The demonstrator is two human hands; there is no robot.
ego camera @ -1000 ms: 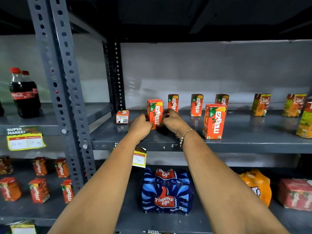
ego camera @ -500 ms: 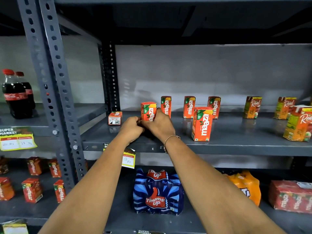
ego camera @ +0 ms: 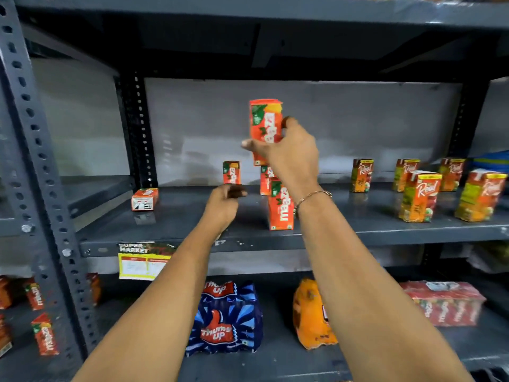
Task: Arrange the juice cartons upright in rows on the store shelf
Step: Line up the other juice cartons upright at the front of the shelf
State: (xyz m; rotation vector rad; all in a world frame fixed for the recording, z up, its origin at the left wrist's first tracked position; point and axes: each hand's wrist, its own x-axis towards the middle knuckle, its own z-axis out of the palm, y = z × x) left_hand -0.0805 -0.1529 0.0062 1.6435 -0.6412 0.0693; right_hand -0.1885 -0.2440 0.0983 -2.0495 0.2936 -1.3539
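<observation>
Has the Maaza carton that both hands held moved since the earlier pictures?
Yes. The right hand has lifted the Maaza carton up off the shelf.

A shop — grey slotted-steel shelf [ego camera: 358, 235] stocked with juice cartons [ego camera: 418, 195], a "Super Market" price tag [ego camera: 143, 261] on its edge, shrink-wrapped soda packs [ego camera: 224, 318] beneath.
</observation>
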